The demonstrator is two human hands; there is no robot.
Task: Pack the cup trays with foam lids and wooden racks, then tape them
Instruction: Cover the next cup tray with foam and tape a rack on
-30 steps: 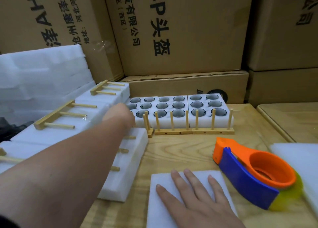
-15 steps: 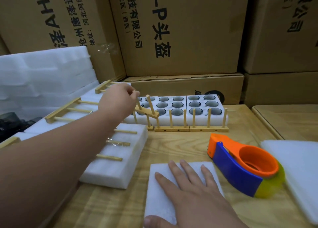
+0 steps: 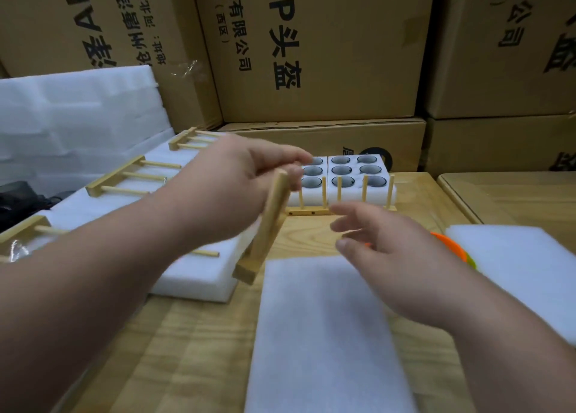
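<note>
The left hand (image 3: 237, 178) is pinching a wooden rack (image 3: 268, 225) near its top end, fingers curled round the smooth, pale bar, and the rack is hanging tilted over the table, its square lower end just above the near foam lid (image 3: 327, 334). The right hand (image 3: 383, 250) is floating next to it with its fingers spread and loose, holding nothing. The foam lid is lying flat, soft, white and a bit fuzzy (its edges are looking blurry). Farther back the cup trays (image 3: 358, 175) are sitting side by side, thick white foam blocks with round holes and dark cups inside, and another rack (image 3: 339, 210) is standing upright against their front, its thin pegs pointing up. To the left, packed foam blocks (image 3: 199, 275) with racks lying flat on top are lining up in a row. The wooden table (image 3: 193, 350) is showing light, wavy grain. Brown cardboard boxes (image 3: 311, 54) with black letters are standing like a wall behind everything. A bit of orange tape holder (image 3: 448, 244) is peeking out beside a second foam sheet (image 3: 514, 272) on the right. Bare table is lying open in front of the left arm.
</note>
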